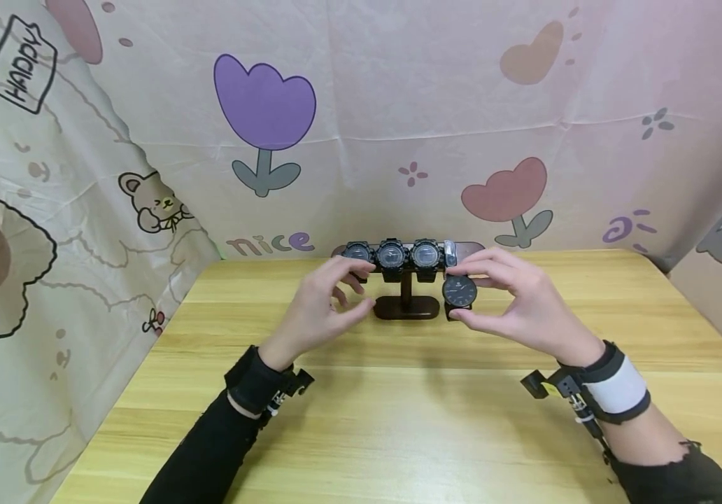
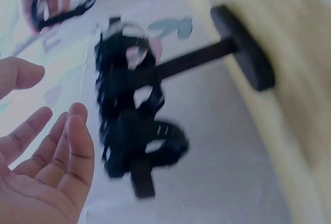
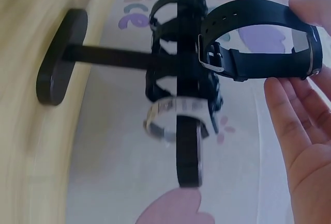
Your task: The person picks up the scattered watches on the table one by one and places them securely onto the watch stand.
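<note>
Between thumb and fingers my right hand (image 1: 521, 308) pinches a black wristwatch (image 1: 459, 291) with a round dark dial. Its buckled strap (image 3: 243, 64) forms a closed loop in the right wrist view. Behind it stands a dark T-shaped watch stand (image 1: 406, 306). On the stand's bar hang several chunky black watches (image 1: 392, 256), plus a slim band with a pale strap (image 3: 181, 107) toward the right. My left hand (image 1: 323, 308) hovers at the bar's left end, fingers loosely bent and holding nothing. In the head view its fingertips overlap the leftmost watch (image 1: 359, 253).
The stand's base (image 1: 420, 308) rests on a light wooden table (image 1: 361, 434), near its back edge. A printed cloth (image 1: 361, 126) with flowers and hearts hangs behind it and along the left side. The bar's right end (image 3: 189, 157) carries no watch.
</note>
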A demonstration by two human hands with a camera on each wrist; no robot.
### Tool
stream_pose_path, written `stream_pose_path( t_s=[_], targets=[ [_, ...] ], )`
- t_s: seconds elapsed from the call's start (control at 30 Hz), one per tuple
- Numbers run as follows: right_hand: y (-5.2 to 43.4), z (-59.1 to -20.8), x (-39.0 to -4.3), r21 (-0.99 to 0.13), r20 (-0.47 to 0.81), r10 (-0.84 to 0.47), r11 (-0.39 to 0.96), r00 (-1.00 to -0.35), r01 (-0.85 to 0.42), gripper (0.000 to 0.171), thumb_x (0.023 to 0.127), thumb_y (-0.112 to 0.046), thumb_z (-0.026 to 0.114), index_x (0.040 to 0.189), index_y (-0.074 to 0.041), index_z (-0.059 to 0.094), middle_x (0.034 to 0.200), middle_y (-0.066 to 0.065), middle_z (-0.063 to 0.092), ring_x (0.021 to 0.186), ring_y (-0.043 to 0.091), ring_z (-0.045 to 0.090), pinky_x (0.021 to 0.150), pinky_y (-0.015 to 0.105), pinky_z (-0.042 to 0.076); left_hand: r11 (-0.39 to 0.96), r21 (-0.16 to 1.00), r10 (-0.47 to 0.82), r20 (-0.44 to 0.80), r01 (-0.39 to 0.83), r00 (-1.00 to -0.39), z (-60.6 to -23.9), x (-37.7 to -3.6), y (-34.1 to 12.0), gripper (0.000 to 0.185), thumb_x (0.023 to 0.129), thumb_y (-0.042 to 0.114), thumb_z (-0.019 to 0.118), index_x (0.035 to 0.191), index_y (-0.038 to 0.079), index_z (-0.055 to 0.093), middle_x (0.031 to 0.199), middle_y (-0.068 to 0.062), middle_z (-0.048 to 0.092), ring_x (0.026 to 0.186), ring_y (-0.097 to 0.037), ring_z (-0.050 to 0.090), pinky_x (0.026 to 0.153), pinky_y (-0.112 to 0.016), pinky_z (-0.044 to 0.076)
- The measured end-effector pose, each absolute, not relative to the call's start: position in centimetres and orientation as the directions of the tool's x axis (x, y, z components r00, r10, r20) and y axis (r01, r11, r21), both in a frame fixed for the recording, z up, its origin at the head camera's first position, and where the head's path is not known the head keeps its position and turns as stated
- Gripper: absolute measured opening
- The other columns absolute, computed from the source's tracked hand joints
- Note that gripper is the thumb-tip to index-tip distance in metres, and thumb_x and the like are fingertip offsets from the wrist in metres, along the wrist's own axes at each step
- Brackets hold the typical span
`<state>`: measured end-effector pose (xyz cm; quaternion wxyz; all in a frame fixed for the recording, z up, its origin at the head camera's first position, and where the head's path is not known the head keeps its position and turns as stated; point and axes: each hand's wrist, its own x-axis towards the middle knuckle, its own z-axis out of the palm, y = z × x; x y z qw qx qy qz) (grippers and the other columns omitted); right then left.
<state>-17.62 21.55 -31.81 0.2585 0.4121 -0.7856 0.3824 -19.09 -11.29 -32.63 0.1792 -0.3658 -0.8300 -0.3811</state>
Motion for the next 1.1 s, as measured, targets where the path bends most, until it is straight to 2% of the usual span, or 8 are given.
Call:
stream_pose_path(
  t_s=[0.2,0.37,0.53,0.93,1.1],
  targets=[
    [23.1,-31.8,-18.5,-0.398,0.725,-0.412,0.402,-0.551,-0.824,0.069,0.063,0.010,0.098,0.125,-0.008,0.076,0.119,0.003,0.071,0.115,-0.006,0.065,0.093,0.012,0.058,0.508,0.469,0.361,0.646,0.723,-0.672,-31.5,-19.8,-13.5,0.038,0.091,0.005,0.080,0.128,0.001,0.071,0.115,-0.015,0.073,0.094,-0.022,0.072,0.067,-0.030,0.061],
    [24.6,-31.8,-19.2,-0.407,0.720,-0.378,0.449,-0.581,-0.796,0.070,0.062,0.011,0.098,0.126,-0.007,0.077,0.120,0.004,0.071,0.115,-0.007,0.064,0.093,0.009,0.055,0.572,0.497,0.253,0.650,0.653,-0.716,-31.1,-20.3,-14.8,0.030,0.093,0.004,0.078,0.124,0.003,0.074,0.113,-0.013,0.073,0.093,-0.022,0.073,0.067,-0.034,0.061],
    [26.0,-31.8,-19.8,-0.419,0.720,-0.337,0.485,-0.606,-0.767,0.070,0.062,0.014,0.097,0.126,-0.007,0.077,0.119,0.001,0.070,0.114,-0.006,0.064,0.092,0.008,0.055,0.632,0.517,0.177,0.629,0.577,-0.757,-31.5,-21.0,-15.4,0.026,0.095,0.005,0.076,0.121,0.004,0.075,0.115,-0.012,0.072,0.094,-0.026,0.074,0.068,-0.029,0.059],
    [27.6,-32.3,-21.7,-0.446,0.714,-0.306,0.495,-0.630,-0.746,0.070,0.064,0.018,0.094,0.127,-0.006,0.076,0.119,-0.006,0.068,0.111,-0.005,0.065,0.094,0.007,0.054,0.642,0.570,0.158,0.557,0.513,-0.816,-32.9,-22.2,-15.5,0.028,0.097,0.008,0.075,0.124,0.001,0.072,0.121,-0.017,0.071,0.096,-0.029,0.074,0.075,-0.049,0.064],
    [28.2,-32.5,-22.3,-0.444,0.713,-0.297,0.509,-0.635,-0.737,0.068,0.064,0.018,0.094,0.126,-0.005,0.077,0.117,-0.008,0.067,0.109,-0.005,0.064,0.094,0.006,0.053,0.643,0.573,0.167,0.542,0.507,-0.824,-33.2,-22.4,-15.4,0.028,0.098,0.009,0.075,0.124,0.000,0.073,0.119,-0.017,0.071,0.096,-0.029,0.074,0.076,-0.047,0.064]
  ],
)
